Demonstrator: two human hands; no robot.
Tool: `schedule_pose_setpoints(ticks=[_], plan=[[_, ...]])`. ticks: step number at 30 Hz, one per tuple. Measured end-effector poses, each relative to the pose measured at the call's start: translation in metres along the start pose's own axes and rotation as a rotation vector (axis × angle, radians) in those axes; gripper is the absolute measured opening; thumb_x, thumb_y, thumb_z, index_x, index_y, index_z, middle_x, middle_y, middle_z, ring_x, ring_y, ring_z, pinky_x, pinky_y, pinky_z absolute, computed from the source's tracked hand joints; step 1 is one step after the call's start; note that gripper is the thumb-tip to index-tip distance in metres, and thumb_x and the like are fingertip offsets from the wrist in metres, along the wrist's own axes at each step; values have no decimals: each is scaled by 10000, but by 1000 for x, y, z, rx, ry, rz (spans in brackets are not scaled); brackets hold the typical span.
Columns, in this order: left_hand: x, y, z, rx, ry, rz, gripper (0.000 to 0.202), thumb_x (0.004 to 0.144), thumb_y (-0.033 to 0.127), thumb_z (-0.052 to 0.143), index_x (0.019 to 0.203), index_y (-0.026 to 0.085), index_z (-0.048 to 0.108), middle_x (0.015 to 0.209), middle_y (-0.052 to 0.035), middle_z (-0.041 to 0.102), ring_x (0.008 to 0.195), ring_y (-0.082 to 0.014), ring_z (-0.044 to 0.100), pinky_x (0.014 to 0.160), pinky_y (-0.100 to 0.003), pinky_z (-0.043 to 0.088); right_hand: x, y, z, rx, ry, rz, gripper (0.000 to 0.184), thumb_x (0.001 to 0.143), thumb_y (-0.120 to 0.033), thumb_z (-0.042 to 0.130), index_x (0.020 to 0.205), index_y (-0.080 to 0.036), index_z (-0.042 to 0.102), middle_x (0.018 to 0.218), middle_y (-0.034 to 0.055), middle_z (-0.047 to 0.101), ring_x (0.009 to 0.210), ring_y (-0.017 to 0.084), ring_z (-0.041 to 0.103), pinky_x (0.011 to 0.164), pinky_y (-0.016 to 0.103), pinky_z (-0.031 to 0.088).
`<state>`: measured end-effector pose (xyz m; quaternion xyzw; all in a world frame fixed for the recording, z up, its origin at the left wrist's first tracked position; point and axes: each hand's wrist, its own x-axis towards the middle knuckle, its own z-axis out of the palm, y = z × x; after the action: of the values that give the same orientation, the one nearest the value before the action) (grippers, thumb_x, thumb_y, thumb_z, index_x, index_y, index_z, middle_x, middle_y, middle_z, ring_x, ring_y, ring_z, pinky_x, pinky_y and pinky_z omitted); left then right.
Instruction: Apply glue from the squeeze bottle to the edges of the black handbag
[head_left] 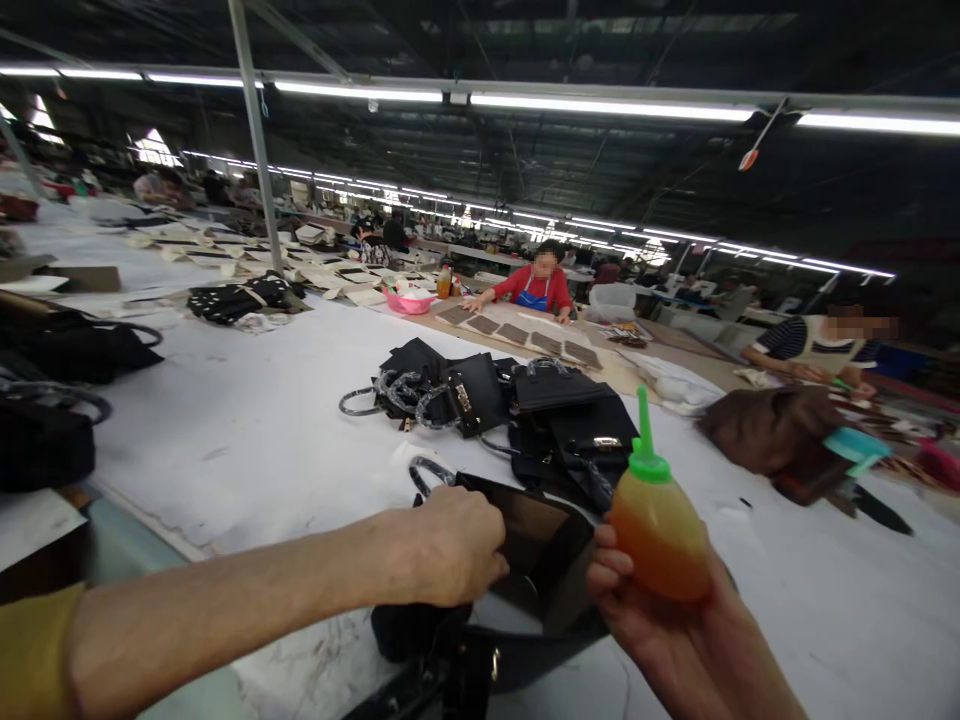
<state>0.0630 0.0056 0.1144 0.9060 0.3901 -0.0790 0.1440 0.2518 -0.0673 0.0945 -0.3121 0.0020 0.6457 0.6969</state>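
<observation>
In my right hand (697, 645) is a squeeze bottle (660, 535) with a green nozzle pointing up and amber liquid inside. The fingers wrap round its lower part, at the right side of an open black handbag (536, 655). My left hand (457, 545) is closed above the left side of the bag's opening, knuckles up. Its fingertips are turned away, so what they grip, if anything, is hidden. Brownish lining shows inside the bag. A wrapped handle (427, 475) sticks up behind my left hand.
Several black handbags (480, 395) lie piled beyond the open one. More black bags (45, 440) are at the left. A brown bag (772, 430) rests at the right. Across the table (225, 430), a person in red (551, 290) handles flat pieces; another person (817, 345) works at right.
</observation>
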Motion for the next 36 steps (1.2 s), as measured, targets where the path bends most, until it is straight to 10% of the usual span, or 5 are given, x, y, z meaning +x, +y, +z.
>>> schedule_pose_setpoints(ticks=[8,13,20,30,36], plan=[[-30,-40,61,-451,879,-116,220,909,228,401,1011,203,595,1015,-40,651,934,-195,600,843,-332,471,0,2,-2,-17,-36,-9,334,1032,-317,366,1172,-67,536,953,142,499,680,175,518,645,348,542],[-44,-45,93,-831,786,-466,239,902,390,395,986,223,543,803,6,591,719,-172,549,666,-295,439,-4,4,2,-39,-27,-16,311,1029,-262,342,1175,-39,503,947,144,494,667,164,518,632,328,542],[-56,-48,106,-1221,607,-387,262,873,416,440,975,197,542,937,-18,595,844,-175,527,790,-302,437,-3,2,2,-47,-5,1,304,956,-147,352,1225,-70,471,931,131,493,645,167,518,609,325,550],[-53,-37,129,-352,1013,-144,171,879,93,462,978,231,476,980,-20,504,807,-136,525,703,-261,451,-5,4,11,-38,14,-3,267,918,-145,378,1108,-61,546,883,121,502,612,153,507,572,299,544],[-50,-45,132,-128,938,-106,195,912,91,413,1002,197,550,904,-37,535,728,-136,538,633,-246,445,-1,2,4,-33,-47,-5,292,882,-168,437,1124,-88,580,914,130,498,628,162,506,584,317,545]])
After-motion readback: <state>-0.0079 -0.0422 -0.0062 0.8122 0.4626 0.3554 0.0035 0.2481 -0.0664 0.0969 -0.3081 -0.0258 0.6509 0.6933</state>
